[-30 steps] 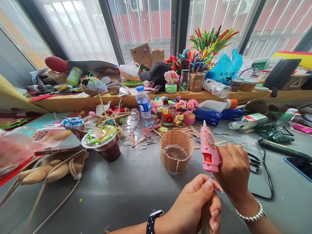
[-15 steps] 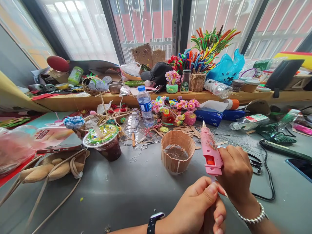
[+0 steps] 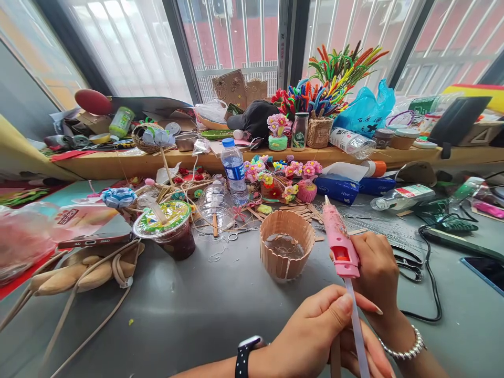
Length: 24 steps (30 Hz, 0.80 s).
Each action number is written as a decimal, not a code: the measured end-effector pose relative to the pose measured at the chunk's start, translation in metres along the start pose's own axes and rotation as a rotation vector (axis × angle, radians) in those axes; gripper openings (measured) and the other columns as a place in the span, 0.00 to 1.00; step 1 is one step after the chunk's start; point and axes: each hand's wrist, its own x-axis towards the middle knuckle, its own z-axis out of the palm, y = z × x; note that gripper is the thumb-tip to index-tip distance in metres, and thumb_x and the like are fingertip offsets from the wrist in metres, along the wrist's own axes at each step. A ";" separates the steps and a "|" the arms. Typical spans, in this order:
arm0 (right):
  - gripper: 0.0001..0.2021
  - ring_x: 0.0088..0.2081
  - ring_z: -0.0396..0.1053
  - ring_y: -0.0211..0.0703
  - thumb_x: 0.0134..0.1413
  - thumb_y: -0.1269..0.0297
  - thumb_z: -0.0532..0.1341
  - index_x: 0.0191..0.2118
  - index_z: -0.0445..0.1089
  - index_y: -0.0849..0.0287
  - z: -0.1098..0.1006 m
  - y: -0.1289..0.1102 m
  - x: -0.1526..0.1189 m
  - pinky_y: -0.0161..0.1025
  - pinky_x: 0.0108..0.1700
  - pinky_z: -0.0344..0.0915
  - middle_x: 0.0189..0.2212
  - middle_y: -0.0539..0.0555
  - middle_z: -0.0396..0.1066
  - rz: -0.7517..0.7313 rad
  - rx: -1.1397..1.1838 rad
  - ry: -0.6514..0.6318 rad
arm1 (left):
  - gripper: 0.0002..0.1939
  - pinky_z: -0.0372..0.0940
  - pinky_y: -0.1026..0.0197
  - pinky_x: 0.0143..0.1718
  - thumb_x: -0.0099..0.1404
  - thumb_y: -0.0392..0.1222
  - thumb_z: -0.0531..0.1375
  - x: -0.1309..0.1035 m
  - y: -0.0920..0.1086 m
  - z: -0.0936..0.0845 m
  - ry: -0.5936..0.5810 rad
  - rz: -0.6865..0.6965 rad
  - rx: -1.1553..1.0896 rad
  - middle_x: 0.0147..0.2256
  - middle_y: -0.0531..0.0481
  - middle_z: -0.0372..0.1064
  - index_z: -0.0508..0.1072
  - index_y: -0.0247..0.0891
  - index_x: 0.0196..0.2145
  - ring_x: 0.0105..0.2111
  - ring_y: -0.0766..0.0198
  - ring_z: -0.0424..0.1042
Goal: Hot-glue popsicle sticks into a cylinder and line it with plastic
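A pink glue gun (image 3: 339, 239) points up and away, gripped by my right hand (image 3: 376, 270), which wears a beaded bracelet. From its rear end a translucent glue stick (image 3: 357, 328) runs down. My left hand (image 3: 318, 325), with a watch on the wrist, pinches that stick between thumb and fingers just below the gun. A flat wooden stick (image 3: 335, 357) also shows beneath the left palm. Left of the gun, a round basket of wooden sticks (image 3: 286, 262) stands upright on the grey table (image 3: 205, 315), touched by neither hand.
A drink cup (image 3: 169, 236) and a tan bag (image 3: 84, 275) are at the left. Behind the basket are a water bottle (image 3: 234, 170), craft flowers (image 3: 291, 173) and loose wooden sticks (image 3: 303, 211). Black pliers (image 3: 407, 262), a black cable (image 3: 435, 294) and a phone (image 3: 486, 270) lie at the right.
Much more of the glue stick now shows below the gun. The gun has tilted a little to the left, and my right hand has shifted slightly left. My left hand's lower fingers have spread.
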 end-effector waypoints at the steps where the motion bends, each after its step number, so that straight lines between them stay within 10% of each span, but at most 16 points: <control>1: 0.09 0.27 0.52 0.41 0.53 0.70 0.50 0.24 0.61 0.60 0.000 0.000 0.000 0.38 0.30 0.54 0.21 0.52 0.57 -0.006 -0.001 0.006 | 0.15 0.61 0.71 0.20 0.63 0.48 0.51 0.000 0.000 0.000 -0.010 0.007 -0.015 0.21 0.49 0.68 0.64 0.31 0.38 0.19 0.69 0.70; 10: 0.05 0.31 0.57 0.43 0.53 0.69 0.49 0.33 0.60 0.61 0.005 -0.001 -0.002 0.40 0.34 0.57 0.28 0.55 0.62 -0.003 0.040 0.040 | 0.15 0.58 0.70 0.18 0.62 0.50 0.50 0.002 -0.003 -0.002 0.021 0.039 0.003 0.19 0.52 0.66 0.62 0.32 0.34 0.16 0.70 0.67; 24: 0.13 0.25 0.48 0.41 0.56 0.66 0.47 0.20 0.52 0.56 -0.003 -0.003 0.000 0.38 0.28 0.48 0.18 0.49 0.50 -0.050 -0.088 0.003 | 0.21 0.59 0.71 0.17 0.54 0.56 0.57 -0.001 -0.004 -0.001 0.172 -0.033 0.127 0.17 0.51 0.65 0.62 0.32 0.30 0.16 0.71 0.64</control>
